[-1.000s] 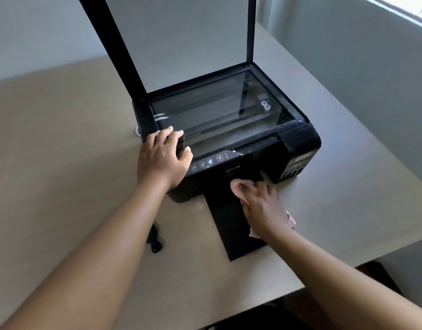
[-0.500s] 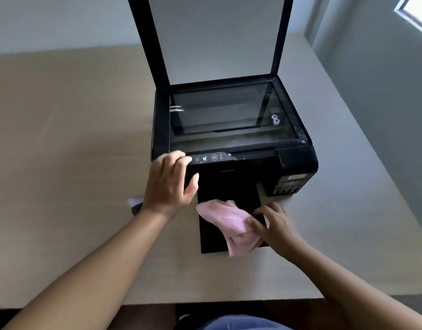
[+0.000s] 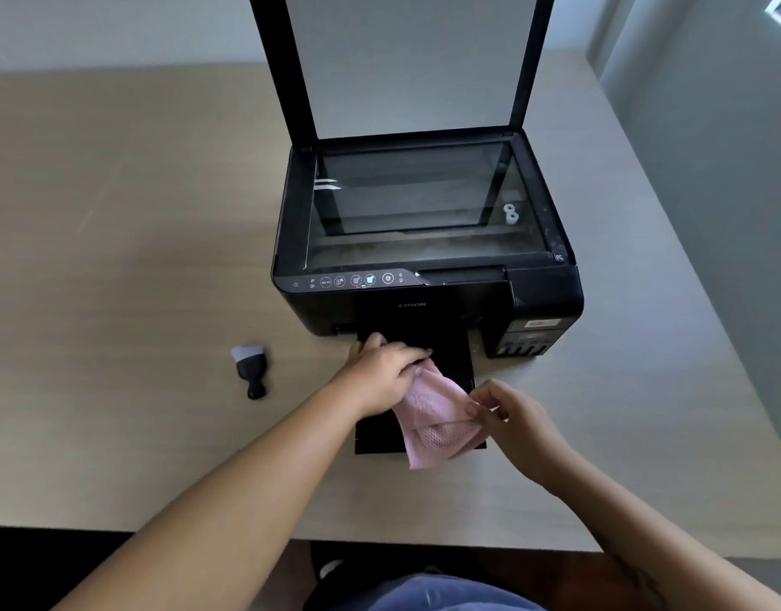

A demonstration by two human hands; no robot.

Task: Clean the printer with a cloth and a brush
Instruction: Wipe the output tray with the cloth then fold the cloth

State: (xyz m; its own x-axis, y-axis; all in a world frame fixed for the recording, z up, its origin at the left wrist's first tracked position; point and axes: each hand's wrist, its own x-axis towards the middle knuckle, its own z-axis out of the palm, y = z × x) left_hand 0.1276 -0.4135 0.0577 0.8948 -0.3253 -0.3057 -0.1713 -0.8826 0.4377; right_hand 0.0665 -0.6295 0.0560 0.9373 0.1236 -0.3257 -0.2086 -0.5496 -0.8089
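A black printer (image 3: 428,297) stands on the table with its scanner lid (image 3: 406,63) raised upright and the glass bare. Its black output tray (image 3: 454,359) is pulled out toward me. A pink cloth (image 3: 437,421) lies spread on the tray. My left hand (image 3: 382,372) grips the cloth's far end near the printer's front. My right hand (image 3: 507,416) pinches the cloth's right edge between thumb and fingers. A small black brush (image 3: 249,368) with pale bristles lies on the table left of the tray, untouched.
The beige table (image 3: 124,258) stretches wide to the left of the printer. Its front edge runs close below my arms. A grey wall (image 3: 710,125) stands along the right side, with a window at the top right corner.
My left hand left the printer's front left corner and came down onto the cloth. My right hand shifted to the cloth's right edge. The view moved left, so the brush shows fully.
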